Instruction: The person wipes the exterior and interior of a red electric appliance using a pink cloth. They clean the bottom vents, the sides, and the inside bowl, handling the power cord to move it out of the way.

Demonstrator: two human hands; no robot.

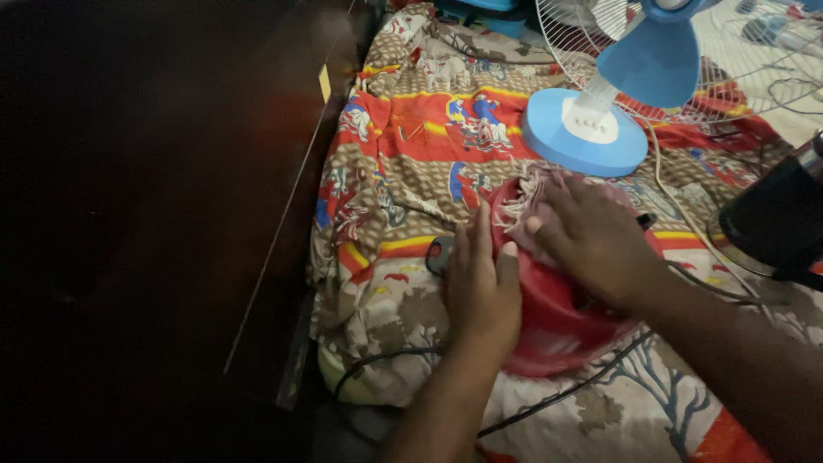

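Note:
A round red appliance (pixel 553 321) lies on a patterned cloth. My left hand (pixel 480 287) rests flat against its left side and holds it steady. My right hand (pixel 591 236) presses a frayed pinkish rag (pixel 521 206) down on the top of the red body. The fingers of the right hand are spread over the rag. A black cord (pixel 566 390) runs out from under the appliance toward the near edge.
A blue table fan (pixel 600 111) with a white wire guard stands just behind the red appliance. A black and silver appliance (pixel 776 219) sits at the right edge. Dark wooden furniture (pixel 154 214) fills the left side. The colourful cloth (pixel 411 146) covers the surface.

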